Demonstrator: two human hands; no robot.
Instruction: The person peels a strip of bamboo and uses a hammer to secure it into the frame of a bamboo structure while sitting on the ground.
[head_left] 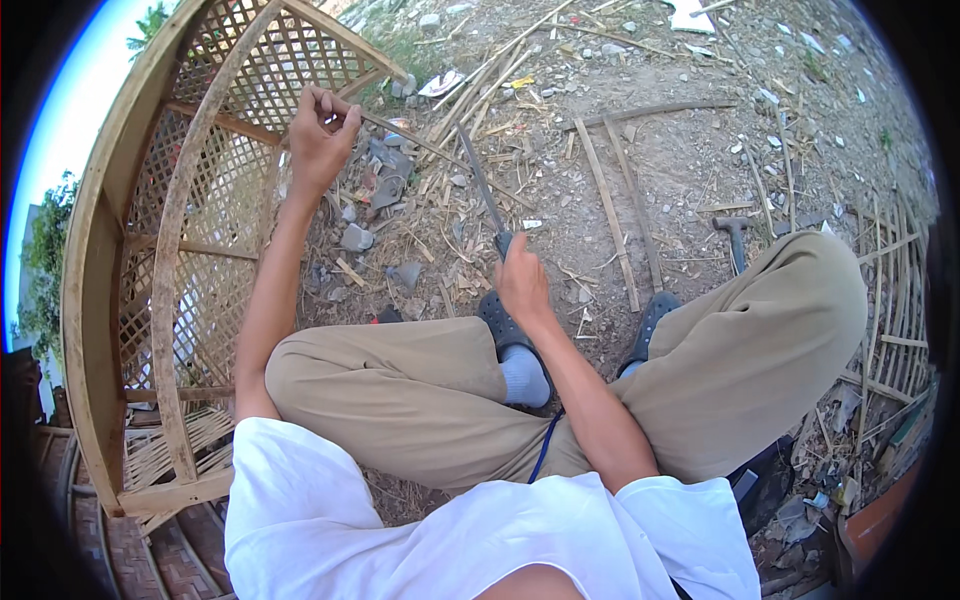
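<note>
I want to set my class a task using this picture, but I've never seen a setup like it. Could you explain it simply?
There is no machine here: a person works with two bare hands. The single picture comes from a wide fisheye camera on the person's head, looking down, so edges curve and the person's tan trousers and bent knees show. The left hand, raised, pinches one end of a thin strip. The right hand holds a long-bladed tool by its dark handle. On the littered ground ahead lie wooden strips and, to the right, what looks like a hammer. A wooden lattice frame stands at the left.
</note>
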